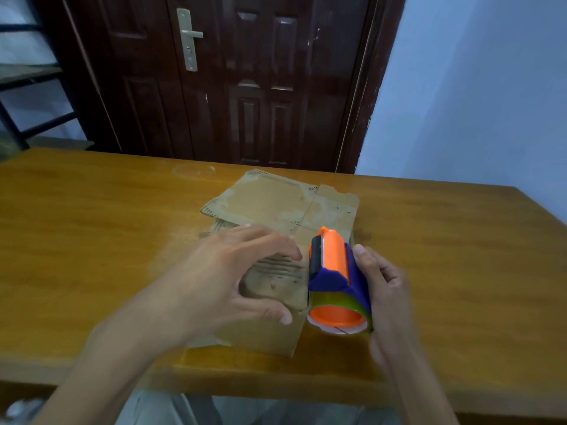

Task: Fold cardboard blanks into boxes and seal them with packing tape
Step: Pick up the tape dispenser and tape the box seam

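A worn cardboard box [270, 289] sits on the wooden table [92, 210], close to the table's near edge and roughly at its middle. It looks partly folded: the near part stands up a little from the table top, while its far flaps [282, 200] lie spread flat, reaching away from the person toward the dark red door [233, 78] behind the table. The cardboard is scuffed and creased, with pale patches on the flaps.

The left hand [233, 277] lies over the near part of the box, palm down. Its fingers are spread and only gently bent, the fingertips resting on the top panel and the thumb stretched along the near face of the box. It presses rather than grips; nothing is held in it.

Just to the right of the box, touching its right edge, is a tape dispenser [336, 271] with a blue body and an orange guard, loaded with a roll of clear packing tape [340, 305] on an orange core. The right hand [386, 289] holds the dispenser from its right side, fingers curled round the blue frame, the thumb up beside the orange guard. The dispenser's dark cutting end points away from the person, along the box's right edge.

Left of the door, beyond the table, a black metal rack [27, 87] stands against the wall.
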{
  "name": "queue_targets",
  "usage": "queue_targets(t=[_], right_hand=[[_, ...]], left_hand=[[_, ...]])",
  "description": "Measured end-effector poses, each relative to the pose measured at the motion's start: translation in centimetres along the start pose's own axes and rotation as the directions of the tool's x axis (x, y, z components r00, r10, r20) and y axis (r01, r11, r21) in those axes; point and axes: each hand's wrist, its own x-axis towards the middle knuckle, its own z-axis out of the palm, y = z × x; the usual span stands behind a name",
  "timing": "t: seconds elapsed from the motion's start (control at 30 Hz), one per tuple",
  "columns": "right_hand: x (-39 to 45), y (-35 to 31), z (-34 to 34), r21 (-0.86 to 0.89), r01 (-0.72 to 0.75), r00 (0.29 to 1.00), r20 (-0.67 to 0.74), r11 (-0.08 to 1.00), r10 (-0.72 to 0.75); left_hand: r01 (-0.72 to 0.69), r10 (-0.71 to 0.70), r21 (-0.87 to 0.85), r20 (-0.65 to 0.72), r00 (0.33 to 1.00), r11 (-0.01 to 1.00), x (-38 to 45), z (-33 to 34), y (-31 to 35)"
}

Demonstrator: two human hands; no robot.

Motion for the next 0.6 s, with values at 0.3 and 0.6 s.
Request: queue_targets(t=[0.3,0.6], right_hand=[[0.2,1.3,0.0,0.047,0.0,1.0,-0.011,0.999,0.0],[0.0,2.4,0.0,0.047,-0.016,1.0,-0.001,0.999,0.016]], left_hand=[[-0.073,0.073,0.051,-0.003,0.997,0.996,0.2,0.5,-0.9],[-0.092,0.086,0.243,0.033,0.996,0.966,0.4,1.8,-1.4]])
